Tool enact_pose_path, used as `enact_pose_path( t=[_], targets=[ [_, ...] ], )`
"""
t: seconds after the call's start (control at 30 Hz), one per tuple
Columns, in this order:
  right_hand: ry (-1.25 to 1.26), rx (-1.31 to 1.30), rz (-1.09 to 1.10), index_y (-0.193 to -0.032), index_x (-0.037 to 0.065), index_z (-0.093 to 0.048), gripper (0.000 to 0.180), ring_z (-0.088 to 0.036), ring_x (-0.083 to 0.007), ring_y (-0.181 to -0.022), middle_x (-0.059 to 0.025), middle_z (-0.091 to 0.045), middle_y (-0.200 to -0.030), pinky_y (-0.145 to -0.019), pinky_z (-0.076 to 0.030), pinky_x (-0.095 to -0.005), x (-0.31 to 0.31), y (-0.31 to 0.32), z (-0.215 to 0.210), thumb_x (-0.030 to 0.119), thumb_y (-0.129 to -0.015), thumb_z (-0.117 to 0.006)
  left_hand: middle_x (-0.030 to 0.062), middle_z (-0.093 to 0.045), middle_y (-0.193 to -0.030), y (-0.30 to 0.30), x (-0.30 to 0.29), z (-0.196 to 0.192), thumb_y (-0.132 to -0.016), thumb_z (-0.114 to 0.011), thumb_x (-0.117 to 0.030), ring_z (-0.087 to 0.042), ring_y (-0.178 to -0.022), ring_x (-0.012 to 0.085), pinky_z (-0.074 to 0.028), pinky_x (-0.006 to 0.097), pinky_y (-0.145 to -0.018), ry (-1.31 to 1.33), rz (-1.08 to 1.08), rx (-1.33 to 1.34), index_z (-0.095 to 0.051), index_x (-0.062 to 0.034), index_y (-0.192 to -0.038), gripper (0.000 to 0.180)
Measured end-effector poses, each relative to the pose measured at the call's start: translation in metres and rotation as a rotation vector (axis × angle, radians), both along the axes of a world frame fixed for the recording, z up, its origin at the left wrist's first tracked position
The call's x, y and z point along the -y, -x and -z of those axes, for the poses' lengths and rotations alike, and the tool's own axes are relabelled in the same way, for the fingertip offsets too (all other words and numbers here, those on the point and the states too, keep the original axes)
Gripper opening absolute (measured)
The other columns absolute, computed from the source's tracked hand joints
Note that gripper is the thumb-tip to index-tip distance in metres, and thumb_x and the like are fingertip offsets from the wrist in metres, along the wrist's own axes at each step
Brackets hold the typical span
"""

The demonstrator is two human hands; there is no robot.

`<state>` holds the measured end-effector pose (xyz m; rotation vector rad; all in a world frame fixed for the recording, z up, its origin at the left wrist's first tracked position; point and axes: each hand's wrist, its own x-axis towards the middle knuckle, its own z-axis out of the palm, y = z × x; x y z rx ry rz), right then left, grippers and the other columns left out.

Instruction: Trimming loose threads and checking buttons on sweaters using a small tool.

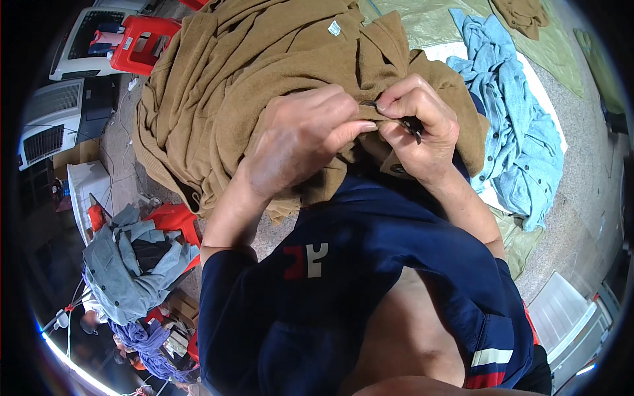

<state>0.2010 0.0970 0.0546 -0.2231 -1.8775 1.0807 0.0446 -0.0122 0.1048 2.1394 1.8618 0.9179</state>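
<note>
A large brown knitted cardigan (218,86) lies heaped over my lap and in front of me. My left hand (307,132) is closed, pinching an edge of the brown cloth between thumb and fingers. Close beside it, my right hand (422,125) is closed around a small dark tool that looks like thread snips (413,125). The right thumb and index finger also pinch the cloth edge. Most of the tool is hidden in the palm. A dark button (396,167) shows on the cardigan below the right hand.
A light blue buttoned cardigan (505,112) is spread at the right on green sheeting (561,59). Red stools (142,43) stand at the left, one under grey-blue garments (129,264). Purple cloth (142,343) lies at lower left. White plastic furniture (561,307) is at lower right.
</note>
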Motion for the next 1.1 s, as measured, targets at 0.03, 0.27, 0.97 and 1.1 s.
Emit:
enact_pose_path(
  t=[0.03,0.27,0.97,1.1],
  targets=[
    [0.018,-0.007,0.003,-0.078,0.002,-0.058,0.022,-0.061,-0.0187,-0.069,-0.0080,-0.061,-0.080,-0.058,-0.047,-0.0280,0.000,0.000,0.000,-0.013,-0.065,-0.066,0.0104,-0.054,-0.068,0.000,0.001,0.000,-0.077,-0.077,-0.013,-0.058,-0.062,0.0293,-0.046,0.037,-0.055,0.010,0.013,-0.013,-0.059,-0.0023,-0.079,0.021],
    [-0.002,-0.102,0.038,-0.077,0.003,-0.059,0.020,-0.061,-0.0180,-0.068,-0.0082,-0.062,-0.078,-0.058,-0.047,-0.0271,-0.002,-0.003,-0.002,-0.012,-0.065,-0.066,0.0111,-0.051,-0.065,-0.005,-0.003,0.006,-0.078,-0.075,-0.013,-0.055,-0.057,0.0281,-0.044,0.037,-0.052,-0.210,0.030,-0.041,-0.059,-0.0033,-0.077,0.019],
    [0.232,0.586,0.226,-0.100,0.002,-0.065,0.027,-0.066,-0.0199,-0.085,-0.0083,-0.066,-0.093,-0.071,-0.051,-0.0314,-0.044,-0.074,0.027,-0.011,-0.075,-0.067,-0.0002,-0.058,-0.078,0.075,0.043,-0.009,-0.080,-0.075,-0.007,-0.053,-0.075,0.0085,-0.041,0.024,-0.070,0.447,-0.231,0.421,-0.061,0.0003,-0.082,0.016],
    [0.046,0.452,0.259,-0.093,0.003,-0.068,0.022,-0.064,-0.0162,-0.080,-0.0056,-0.064,-0.093,-0.066,-0.051,-0.0267,-0.047,-0.076,0.023,-0.008,-0.075,-0.071,-0.0019,-0.053,-0.075,0.082,0.054,-0.023,-0.072,-0.081,-0.012,-0.048,-0.073,0.0071,-0.036,0.023,-0.068,0.596,-0.361,0.820,-0.055,-0.0053,-0.072,0.027]
  ],
)
